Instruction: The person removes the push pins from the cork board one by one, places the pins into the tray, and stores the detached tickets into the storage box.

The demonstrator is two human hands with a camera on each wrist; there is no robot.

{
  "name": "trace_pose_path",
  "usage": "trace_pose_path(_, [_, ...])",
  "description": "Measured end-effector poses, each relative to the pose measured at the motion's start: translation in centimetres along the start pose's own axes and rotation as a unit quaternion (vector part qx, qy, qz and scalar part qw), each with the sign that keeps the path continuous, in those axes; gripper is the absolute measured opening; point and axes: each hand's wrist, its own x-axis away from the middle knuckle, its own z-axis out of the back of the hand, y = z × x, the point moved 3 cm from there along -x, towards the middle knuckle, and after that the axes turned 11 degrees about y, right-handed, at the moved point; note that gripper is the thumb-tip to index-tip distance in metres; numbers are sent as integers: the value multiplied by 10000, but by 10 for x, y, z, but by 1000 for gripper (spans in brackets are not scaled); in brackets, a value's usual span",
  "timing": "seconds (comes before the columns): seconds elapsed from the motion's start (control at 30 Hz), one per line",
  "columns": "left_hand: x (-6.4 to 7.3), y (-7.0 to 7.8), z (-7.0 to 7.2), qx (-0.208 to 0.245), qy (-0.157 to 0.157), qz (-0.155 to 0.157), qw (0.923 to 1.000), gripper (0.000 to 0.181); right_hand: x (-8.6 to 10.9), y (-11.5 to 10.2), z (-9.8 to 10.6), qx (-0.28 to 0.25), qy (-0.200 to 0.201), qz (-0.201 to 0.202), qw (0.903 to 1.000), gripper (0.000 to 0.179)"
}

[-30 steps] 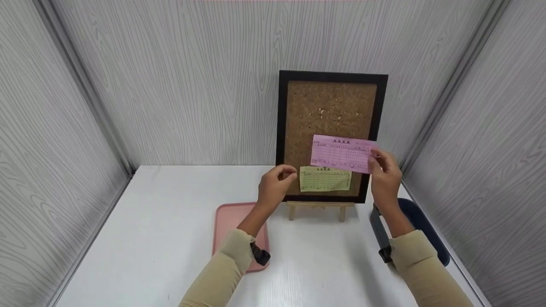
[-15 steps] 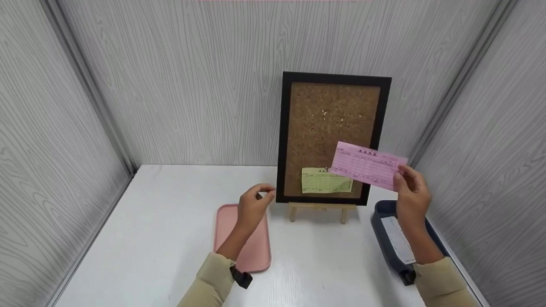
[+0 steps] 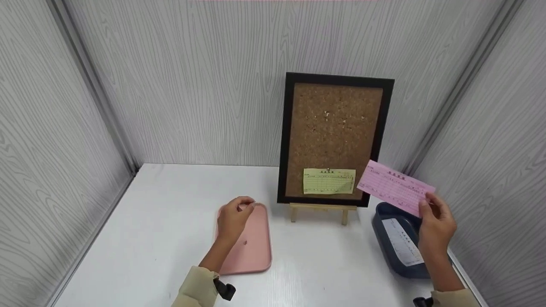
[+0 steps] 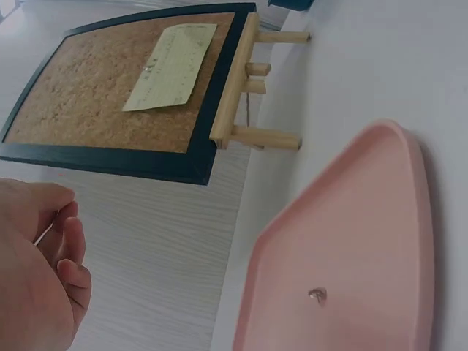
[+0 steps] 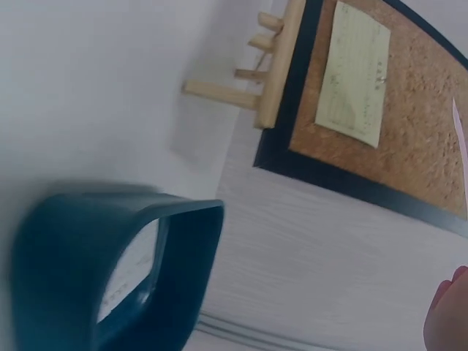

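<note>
Fingers, left hand [image 3: 232, 221]: curled, thumb and fingertips brought narrowly together, above the far part of the pink tray; cannot tell whether anything is pinched between them. Pink tray [image 3: 263, 256]: on the white table, left, bearing one small metallic piece [image 3: 245, 242], probably a pin. Cork board [image 3: 335, 143]: black-framed, far, right of the tray, on a wooden easel [image 3: 323, 207]. Yellow slip [image 3: 328, 183]: on the board's lower part, fastened at its top edge. Pink slip [image 3: 394, 187]: tilted, its right end lower; aloft, its left end overlapping the board's right frame in the head view. Navy bin [image 3: 413, 273]: right, with a white slip [image 3: 401, 243] lying inside. Right hand [image 3: 437, 226]: thumb and fingers pinching the pink slip's right end. Step in hand, by judgement: clearing the pink slip from the board towards the bin. The next move seems to call for lowering it onto the white slip and letting go, and for releasing a pin over the tray, should the left fingers hold one. Against the frame of a second ago: pink slip shifted right and nearer, off the cork; left hand drawn left from the board; yellow slip unchanged.
</note>
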Motion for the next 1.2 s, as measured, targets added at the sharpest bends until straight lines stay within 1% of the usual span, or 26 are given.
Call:
trace_pose_path(0.2, [7, -25, 7, -510, -104, 11, 9986, 13, -4, 18, 29, 322, 282, -259, 9987, 32])
trace_pose_path(0.33, [8, -42, 12, -810, -137, 51, 9966, 11, -7, 33, 45, 546, 403, -509, 9964, 33])
trace_pose_path(0.43, [8, -52, 16, -937, -161, 107, 9954, 10, -9, 43, 56, 742, 547, -611, 9939, 33])
trace_pose_path(0.53, [10, -60, 17, -1019, -286, 156, 9943, 11, -13, 52, 67, 1116, 753, -629, 9889, 33])
trace_pose_path(0.63, [12, -68, 16, -1165, -350, 120, 9925, 9, -17, 59, 78, 1830, 869, -555, 9777, 35])
trace_pose_path(0.7, [13, -73, 16, -1272, -337, 97, 9913, 7, -20, 64, 84, 2366, 890, -435, 9665, 36])
trace_pose_path(0.77, [13, -77, 16, -1380, -293, 76, 9900, 5, -22, 68, 89, 2880, 891, -291, 9530, 37])
trace_pose_path(0.83, [13, -81, 15, -1442, -290, 72, 9891, 5, -24, 72, 93, 3181, 886, -152, 9438, 37])
trace_pose_path(0.97, [12, -88, 15, -1579, -373, 160, 9866, 6, -25, 79, 97, 3585, 776, 59, 9303, 36])
trace_pose_path(1.07, [14, -91, 16, -1683, -457, 257, 9843, 8, -25, 84, 98, 3744, 638, 163, 9249, 36])
trace_pose_path(1.2, [19, -93, 14, -1771, -572, 242, 9822, 8, -28, 87, 98, 3897, 516, 290, 9190, 37])
